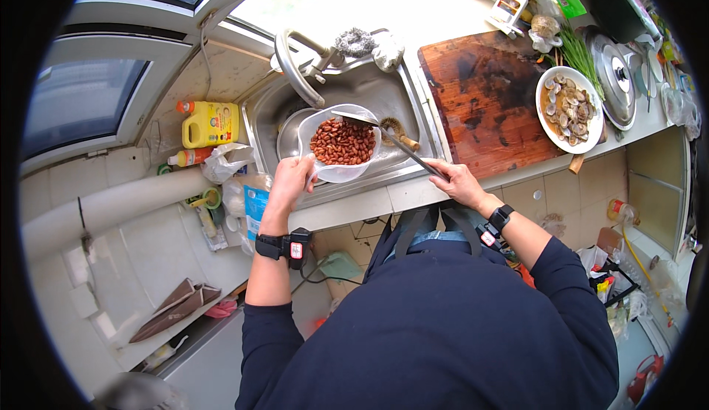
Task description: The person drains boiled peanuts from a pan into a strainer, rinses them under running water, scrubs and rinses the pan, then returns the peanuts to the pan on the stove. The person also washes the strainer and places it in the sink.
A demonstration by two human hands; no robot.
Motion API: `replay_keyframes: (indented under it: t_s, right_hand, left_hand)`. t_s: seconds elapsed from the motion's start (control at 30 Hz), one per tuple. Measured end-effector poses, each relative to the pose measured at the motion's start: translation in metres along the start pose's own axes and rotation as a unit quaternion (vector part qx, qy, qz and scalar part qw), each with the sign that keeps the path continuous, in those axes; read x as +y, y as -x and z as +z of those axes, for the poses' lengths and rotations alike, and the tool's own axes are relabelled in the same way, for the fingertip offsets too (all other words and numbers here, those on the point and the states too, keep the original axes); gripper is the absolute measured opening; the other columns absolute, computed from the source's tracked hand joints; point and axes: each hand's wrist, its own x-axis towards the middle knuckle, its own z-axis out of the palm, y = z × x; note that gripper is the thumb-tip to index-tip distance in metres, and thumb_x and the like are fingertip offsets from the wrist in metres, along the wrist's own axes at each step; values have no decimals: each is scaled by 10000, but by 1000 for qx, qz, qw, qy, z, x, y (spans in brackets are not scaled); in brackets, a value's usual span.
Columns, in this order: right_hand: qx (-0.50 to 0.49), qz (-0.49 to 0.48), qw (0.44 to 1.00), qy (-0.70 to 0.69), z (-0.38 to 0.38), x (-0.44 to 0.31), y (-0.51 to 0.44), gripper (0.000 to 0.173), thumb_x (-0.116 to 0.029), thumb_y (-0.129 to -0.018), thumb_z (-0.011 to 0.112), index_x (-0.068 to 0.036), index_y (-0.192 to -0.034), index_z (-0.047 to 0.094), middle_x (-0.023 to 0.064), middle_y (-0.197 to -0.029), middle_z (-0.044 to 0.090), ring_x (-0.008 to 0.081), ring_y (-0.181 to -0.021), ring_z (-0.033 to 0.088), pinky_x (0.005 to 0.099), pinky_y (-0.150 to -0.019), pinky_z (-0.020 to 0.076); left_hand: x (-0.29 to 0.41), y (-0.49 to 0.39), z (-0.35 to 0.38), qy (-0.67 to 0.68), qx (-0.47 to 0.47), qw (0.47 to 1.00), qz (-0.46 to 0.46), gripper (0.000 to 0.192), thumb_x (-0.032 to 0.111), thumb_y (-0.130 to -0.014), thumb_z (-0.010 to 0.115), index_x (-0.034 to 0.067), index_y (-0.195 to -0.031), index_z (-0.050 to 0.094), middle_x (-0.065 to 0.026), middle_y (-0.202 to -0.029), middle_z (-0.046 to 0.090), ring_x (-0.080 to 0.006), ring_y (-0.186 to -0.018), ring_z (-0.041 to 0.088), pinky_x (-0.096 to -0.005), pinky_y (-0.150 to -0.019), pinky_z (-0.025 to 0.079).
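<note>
My left hand (293,180) grips the near-left edge of a translucent plastic container (336,174) held over the sink. Reddish-brown peanuts (344,145) fill its bottom. In my right hand (458,183) is the dark handle of a metal spatula (410,152). The spatula's blade reaches over the container's far rim, above the peanuts; whether it touches them I cannot tell. A metal bowl (286,138) in the sink is partly hidden behind the container. Just right of the container lies a round scrubbing brush with a wooden handle (409,143).
A curved faucet (288,69) rises behind the stainless sink (388,91). To the right, a wet wooden cutting board (471,100) lies beside a white plate of clams (570,109), green stalks (579,55) and a lidded pot (615,75). A yellow jug (213,124) stands left of the sink.
</note>
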Motion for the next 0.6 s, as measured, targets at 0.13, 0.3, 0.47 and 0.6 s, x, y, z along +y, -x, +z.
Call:
replay_keyframes:
  t_s: [0.13, 0.3, 0.47, 0.6]
  right_hand:
    - [-6, -18, 1000, 4, -1, 0, 1, 460, -122, -927, 680, -135, -1380, 602, 179, -1112, 714, 312, -872, 715, 357, -807, 560]
    - [-9, -37, 999, 16, 0, 3, 1, 480, -124, -919, 680, -158, -1389, 592, 169, -1176, 712, 365, -957, 712, 387, -844, 571]
    - [-3, -52, 998, 16, 1, 6, 1, 489, -127, -917, 680, -166, -1394, 585, 170, -1184, 709, 370, -965, 708, 395, -853, 572]
    - [-7, -59, 998, 24, 3, 10, 1, 492, -127, -916, 678, -167, -1397, 583, 170, -1193, 705, 368, -987, 704, 398, -865, 573]
  left_hand:
    - [9, -2, 1, -22, -3, 1000, 1, 416, 313, -1046, 562, 56, -722, 606, -17, -638, 607, -91, -464, 507, -255, -471, 398]
    - [16, -1, 2, -26, -11, 1000, -9, 418, 319, -1040, 562, 49, -725, 611, -27, -642, 619, -98, -456, 512, -256, -471, 395]
    - [21, 0, 0, -24, -11, 1000, -8, 414, 305, -1039, 552, 31, -736, 621, -46, -642, 627, -110, -440, 521, -269, -450, 397]
    - [24, 0, -1, -7, -15, 1000, -20, 417, 293, -1036, 548, 23, -729, 626, -55, -629, 629, -121, -425, 529, -275, -438, 396]
